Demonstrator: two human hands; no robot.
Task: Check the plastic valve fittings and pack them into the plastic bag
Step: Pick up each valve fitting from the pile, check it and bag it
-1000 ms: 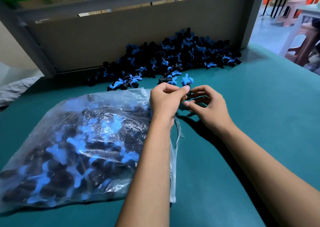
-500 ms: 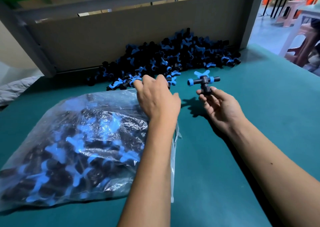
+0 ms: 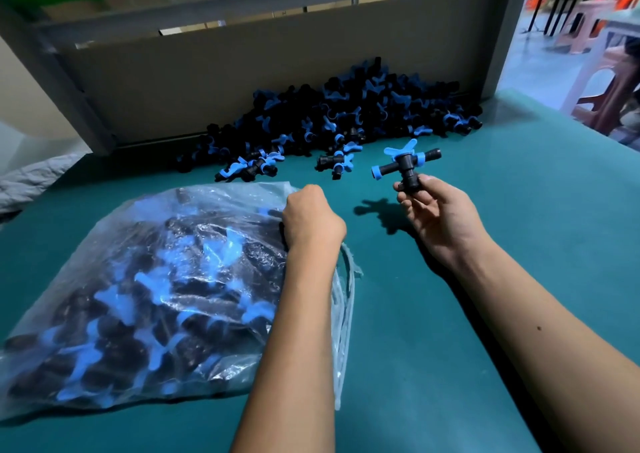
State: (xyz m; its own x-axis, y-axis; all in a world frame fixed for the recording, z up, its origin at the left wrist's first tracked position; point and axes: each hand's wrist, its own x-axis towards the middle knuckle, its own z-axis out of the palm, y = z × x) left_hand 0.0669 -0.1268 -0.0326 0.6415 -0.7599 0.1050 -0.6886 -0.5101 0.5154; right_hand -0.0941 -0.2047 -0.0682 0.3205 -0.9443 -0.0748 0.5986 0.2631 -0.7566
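Note:
A clear plastic bag full of black and blue valve fittings lies on the green table at the left. My left hand grips the bag's top edge near its mouth, fingers curled under and hidden. My right hand pinches the black stem of one valve fitting, held upright above the table with its blue wing handle on top. A large pile of fittings lies against the back board, with a few loose fittings in front of it.
A grey board and metal frame close off the back of the green table. Plastic stools stand on the floor beyond the table's right edge. Crumpled white material lies at the far left.
My hands have separated. The right hand lifted the fitting up and to the right. My left hand drew back to the bag and closed on its edge.

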